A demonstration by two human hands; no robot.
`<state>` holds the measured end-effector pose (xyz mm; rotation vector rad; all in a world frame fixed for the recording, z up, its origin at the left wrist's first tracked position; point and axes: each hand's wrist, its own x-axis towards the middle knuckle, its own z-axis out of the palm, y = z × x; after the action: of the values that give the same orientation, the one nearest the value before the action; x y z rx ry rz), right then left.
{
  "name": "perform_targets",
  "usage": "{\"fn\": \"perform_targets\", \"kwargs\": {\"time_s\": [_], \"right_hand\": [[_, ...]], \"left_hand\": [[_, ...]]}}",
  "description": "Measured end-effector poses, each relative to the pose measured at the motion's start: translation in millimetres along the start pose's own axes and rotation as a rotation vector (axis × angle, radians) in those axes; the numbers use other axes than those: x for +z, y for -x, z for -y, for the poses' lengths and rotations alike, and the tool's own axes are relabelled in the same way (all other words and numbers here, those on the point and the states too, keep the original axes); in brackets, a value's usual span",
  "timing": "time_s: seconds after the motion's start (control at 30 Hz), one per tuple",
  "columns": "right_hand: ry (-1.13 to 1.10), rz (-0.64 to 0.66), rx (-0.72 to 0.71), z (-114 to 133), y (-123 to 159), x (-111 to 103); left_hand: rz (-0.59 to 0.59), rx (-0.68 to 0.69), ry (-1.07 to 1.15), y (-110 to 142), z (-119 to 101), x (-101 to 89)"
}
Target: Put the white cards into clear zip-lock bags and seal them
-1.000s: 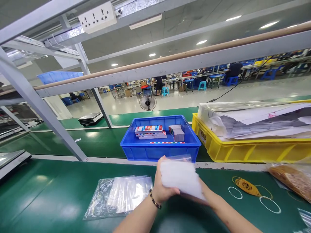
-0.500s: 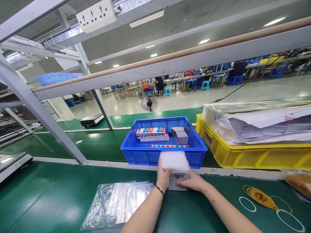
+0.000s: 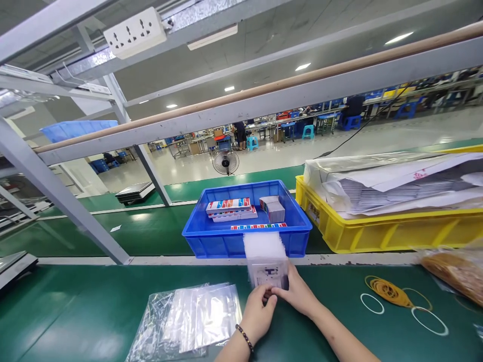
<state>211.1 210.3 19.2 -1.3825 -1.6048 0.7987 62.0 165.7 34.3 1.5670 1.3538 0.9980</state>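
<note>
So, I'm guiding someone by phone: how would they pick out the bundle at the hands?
Find the blue bin left of the yellow bin. In front of the blue one, the left hand and right hand meet at the lower end of the bundle. Unlike the clear bags lying to its left, it has a frosty white upper part with dark print below.

Green tabletop (image 3: 75, 311) beneath clear plastic bags (image 3: 188, 318), tan rubber bands (image 3: 390, 292) and two white rings (image 3: 433, 333)

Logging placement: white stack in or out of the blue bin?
Out: white stack partly hides the near outer wall of the blue bin.
</note>
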Motion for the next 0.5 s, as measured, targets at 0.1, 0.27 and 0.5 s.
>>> {"fn": "perform_targets", "kwargs": {"time_s": [0.1, 0.27, 0.5], "right_hand": [[-0.052, -0.034, 0.053, -1.7, 6.7, 2.0], [-0.212, -0.128, 0.101, 1.1, 10.6, 23.2], [-0.42, -0.237, 0.057, 1.3, -3.6, 51.2]], "left_hand": [[-0.166, -0.022, -0.001, -5.7, 1.8, -2.9], [-0.464, -0.055, 0.182, -18.6, 3.1, -3.2], [-0.296, -0.133, 0.511, -40.5, -2.3, 16.8]]}}
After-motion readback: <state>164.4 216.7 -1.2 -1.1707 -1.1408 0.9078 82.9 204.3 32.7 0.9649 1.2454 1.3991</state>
